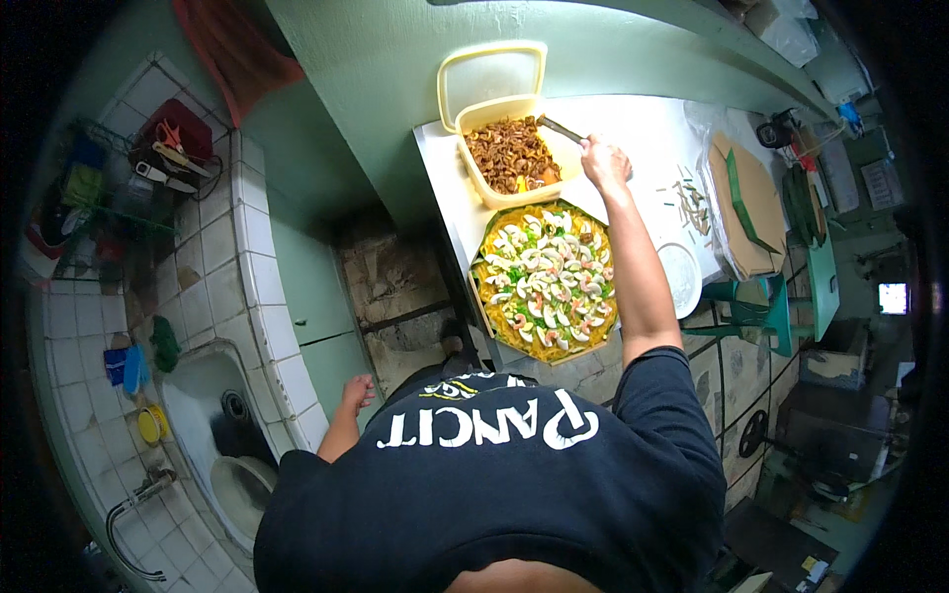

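Note:
My right hand (pixel 607 163) is closed round the handle of a long, slim utensil (pixel 561 129). Its far end reaches into a yellow plastic container (pixel 478 184) of brown chopped meat pieces (pixel 509 150); whether it is a spoon or tongs cannot be made out. The container's lid (pixel 491 79) stands up behind it. Just nearer to me, an octagonal tray (pixel 561 358) holds yellow noodles topped with white egg slices, shrimp and chopped greens. My left hand (pixel 358 393) hangs low at my left side by the tiled counter, its fingers loosely bent and holding nothing.
A white round bowl (pixel 679 279) stands right of the tray, with scattered small sticks (pixel 687 203) beyond it. Cardboard pieces (pixel 748 198) with a green leaf strip (pixel 743 203) lie at the right. A sink (pixel 213 415) is at left, and a green stool (pixel 761 311) at right.

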Motion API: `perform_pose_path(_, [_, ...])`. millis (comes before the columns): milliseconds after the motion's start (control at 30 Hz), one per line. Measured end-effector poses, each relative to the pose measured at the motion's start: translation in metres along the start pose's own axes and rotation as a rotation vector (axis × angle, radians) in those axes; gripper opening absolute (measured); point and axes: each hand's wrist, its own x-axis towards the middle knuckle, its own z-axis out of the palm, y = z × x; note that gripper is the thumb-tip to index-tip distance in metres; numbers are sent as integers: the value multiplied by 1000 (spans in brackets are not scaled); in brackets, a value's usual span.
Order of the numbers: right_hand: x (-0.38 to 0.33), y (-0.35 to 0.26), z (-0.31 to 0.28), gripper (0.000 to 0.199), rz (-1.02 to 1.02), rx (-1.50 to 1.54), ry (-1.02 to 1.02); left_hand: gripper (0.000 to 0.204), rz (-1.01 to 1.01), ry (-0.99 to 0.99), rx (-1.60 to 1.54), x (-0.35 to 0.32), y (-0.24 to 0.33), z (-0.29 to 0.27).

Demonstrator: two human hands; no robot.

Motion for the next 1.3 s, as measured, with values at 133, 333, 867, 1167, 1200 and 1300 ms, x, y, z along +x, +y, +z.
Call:
perform_pose_path(133, [-56, 19, -53, 29, -13, 113, -13, 31, 19, 1, -5, 4, 11, 1])
perform_pose_path(333, [-159, 25, -100, 19, -409, 143, -130, 29, 38, 22, 18, -3, 37, 15])
perform_pose_path(867, [-191, -15, -77, 21, -473, -133, -253, 26, -1, 16, 7, -25, 7, 19])
perform_pose_path(1167, [-39, 17, -45, 35, -118, -63, -28, 30, -21, 32, -24, -26, 3, 20])
perform_pose_path(1200, [-24, 11, -25, 34, -55, -86, -29, 30, -26, 29, -28, -26, 4, 20])
perform_pose_path(1300, [4, -2, 20, 35, -15, 62, -18, 31, -41, 40, -58, -25, 8, 18])
